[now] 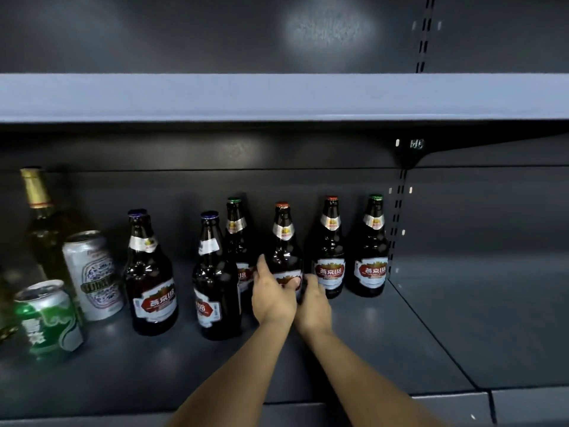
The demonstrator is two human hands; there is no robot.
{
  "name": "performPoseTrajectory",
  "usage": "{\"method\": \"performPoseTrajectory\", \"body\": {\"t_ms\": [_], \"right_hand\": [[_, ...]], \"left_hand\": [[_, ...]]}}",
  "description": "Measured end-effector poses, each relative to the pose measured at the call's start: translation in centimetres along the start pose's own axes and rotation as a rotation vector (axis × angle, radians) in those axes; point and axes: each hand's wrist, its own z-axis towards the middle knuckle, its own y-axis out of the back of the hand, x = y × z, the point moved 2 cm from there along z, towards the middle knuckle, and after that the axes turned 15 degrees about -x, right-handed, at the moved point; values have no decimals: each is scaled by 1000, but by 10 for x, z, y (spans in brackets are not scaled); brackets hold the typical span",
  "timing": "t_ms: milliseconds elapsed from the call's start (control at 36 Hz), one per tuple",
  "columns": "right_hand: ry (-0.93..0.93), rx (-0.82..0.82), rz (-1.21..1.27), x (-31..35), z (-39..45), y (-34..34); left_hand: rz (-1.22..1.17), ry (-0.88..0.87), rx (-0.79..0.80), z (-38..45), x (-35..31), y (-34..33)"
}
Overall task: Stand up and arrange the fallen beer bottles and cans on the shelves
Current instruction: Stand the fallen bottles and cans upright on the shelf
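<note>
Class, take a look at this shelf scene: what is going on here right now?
A person is tidying a dark metal shelf. Both hands grip the lower body of one upright brown glass beer bottle with an orange cap: the left hand on its left side, the right hand on its right. Five more brown bottles stand upright around it. To the left stand a silver can, a green can and a tall gold-foiled bottle.

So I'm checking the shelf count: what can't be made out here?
Head view:
- Held bottle: label covered by left hand and right hand.
- Green-capped bottle: lower body hidden behind the purple-capped bottle.
- Far-left object: cut off by the frame edge, blurred.
</note>
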Motion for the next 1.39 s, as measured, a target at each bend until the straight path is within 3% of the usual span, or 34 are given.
{"method": "performPoseTrajectory", "body": {"t_ms": [139,333,639,833,1000,1111,1250,1306,1389], "right_hand": [[-37,-99,54,5,-4,-4],[14,2,-46,9,1,-12],[62,3,-66,5,0,-11],[105,39,-45,14,-16,-18],[126,248,74,46,-46,-38],[140,302,53,64,-68,-48],[57,147,-49,83,-75,-62],[21,70,-53,87,-75,-68],[-2,-3,-21,89,-76,-75]], "left_hand": [[37,14,41,13,2,-5],[9,19,75,30,3,-18],[-122,71,65,10,3,-5],[-149,-238,-125,-26,8,43],[-196,-403,-355,-13,14,93],[-210,-348,-509,12,29,123],[-142,-169,-664,44,53,156],[-86,-56,-622,60,67,164],[-28,63,-430,82,91,169]]}}
